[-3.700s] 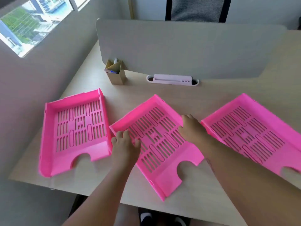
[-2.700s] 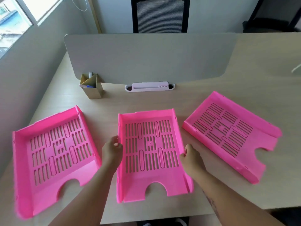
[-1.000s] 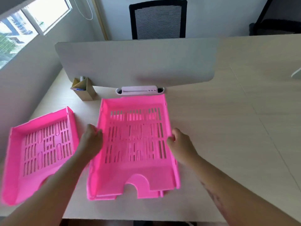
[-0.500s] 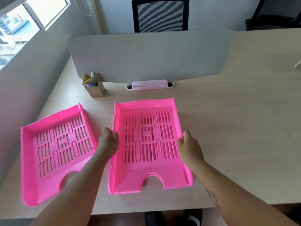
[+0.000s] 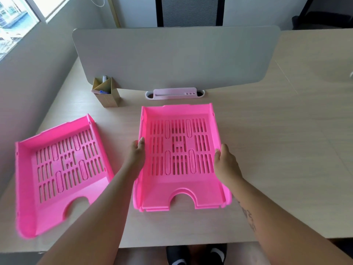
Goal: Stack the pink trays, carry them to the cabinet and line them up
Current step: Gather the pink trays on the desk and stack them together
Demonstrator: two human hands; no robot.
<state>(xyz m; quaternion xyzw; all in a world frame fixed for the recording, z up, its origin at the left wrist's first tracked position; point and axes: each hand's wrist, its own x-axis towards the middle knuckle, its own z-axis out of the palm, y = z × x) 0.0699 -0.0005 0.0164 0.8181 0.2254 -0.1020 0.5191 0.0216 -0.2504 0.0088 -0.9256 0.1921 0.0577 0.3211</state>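
Stacked pink trays (image 5: 179,150) at desk (image 5: 277,140) middle: thin slotted plastic, probably light, stiff. Left hand (image 5: 136,153), right hand (image 5: 225,162) clasp side walls; good hold.

Single head cam, looks fwd and steeply down at desk (image 5: 267,150) from close above.
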